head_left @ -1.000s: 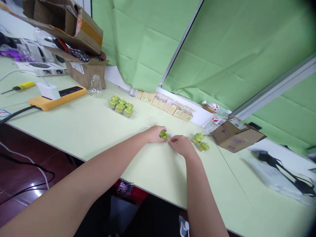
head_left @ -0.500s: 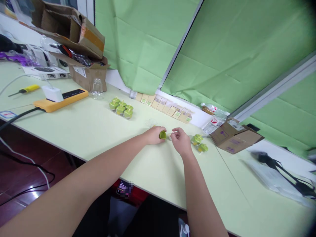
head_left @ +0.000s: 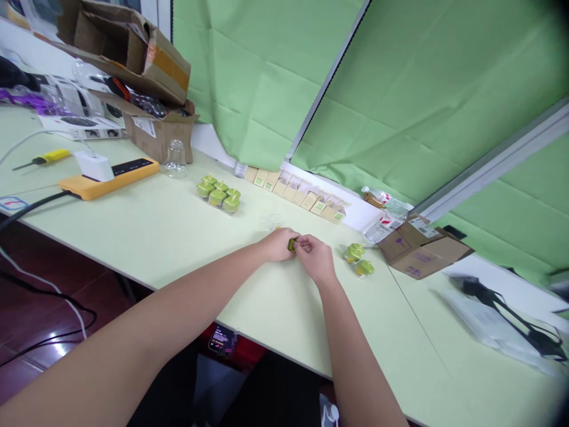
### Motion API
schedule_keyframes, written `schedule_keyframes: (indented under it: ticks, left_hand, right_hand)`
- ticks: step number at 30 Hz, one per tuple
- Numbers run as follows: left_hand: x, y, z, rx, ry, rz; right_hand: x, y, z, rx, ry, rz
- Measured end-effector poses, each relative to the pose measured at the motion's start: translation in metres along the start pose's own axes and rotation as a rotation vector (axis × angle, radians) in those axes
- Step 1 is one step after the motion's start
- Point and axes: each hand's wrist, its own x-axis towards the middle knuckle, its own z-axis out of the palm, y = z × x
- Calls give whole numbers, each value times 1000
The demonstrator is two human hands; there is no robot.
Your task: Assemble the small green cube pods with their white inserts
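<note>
My left hand (head_left: 280, 244) is closed around a small green cap-like piece (head_left: 292, 244), held just above the pale table (head_left: 267, 284). My right hand (head_left: 315, 255) meets it from the right, fingertips pinched at the piece; what they pinch is hidden. Behind my left hand lies a clear plastic cup (head_left: 272, 222) with a bit of yellow in it. Right of my right hand stand two clear cups with green tops (head_left: 354, 253). A cluster of several similar green-topped cups (head_left: 217, 194) sits farther left.
A row of small tan cartons (head_left: 306, 194) lines the wall. An orange power strip (head_left: 109, 179), a yellow screwdriver (head_left: 53, 156) and cardboard boxes (head_left: 155, 133) occupy the left. At right are another box (head_left: 422, 246) and a plastic bag with a black strap (head_left: 493, 320).
My right hand has moved left, from a small gap away to the green piece in my left hand. The left hand stays nearly in place.
</note>
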Motion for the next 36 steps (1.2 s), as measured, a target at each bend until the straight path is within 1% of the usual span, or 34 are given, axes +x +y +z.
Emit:
schedule_keyframes:
  ticks: [8, 15, 18, 22, 25, 32, 36]
  left_hand:
    - [-1, 4, 4, -21, 28, 21]
    - [0, 5, 6, -2, 54, 30]
    - [0, 5, 6, 12, 47, 43]
    - [-1, 3, 6, 36, 21, 55]
    - [-1, 5, 5, 49, 2, 68]
    - [-1, 11, 4, 97, -37, 78]
    - [-1, 12, 4, 114, -43, 83]
  right_hand:
    - [-4, -7, 5, -167, 32, 69]
    - [-4, -10, 5, -230, 98, 139]
    - [-3, -8, 5, -211, 94, 126]
    - [-2, -2, 5, -69, 4, 64]
    - [-2, 0, 4, -6, -25, 63]
    - [-3, -2, 1, -103, -5, 83]
    - [-3, 1, 1, -83, -15, 53]
